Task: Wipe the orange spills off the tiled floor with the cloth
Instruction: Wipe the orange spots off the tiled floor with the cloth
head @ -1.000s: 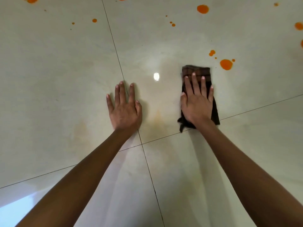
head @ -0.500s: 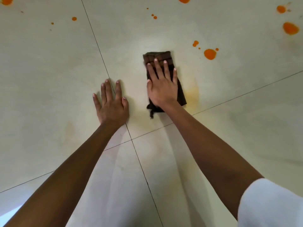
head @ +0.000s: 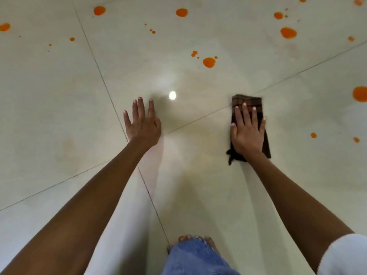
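Pale tiled floor (head: 59, 96) speckled with orange spills (head: 209, 62), dark cloth (head: 247, 101) under right hand (head: 248, 133)

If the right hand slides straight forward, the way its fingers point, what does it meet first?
Likely only bare floor. The right hand lies flat on the cloth; the nearest orange spill sits left of that line, so the cloth may just miss it.
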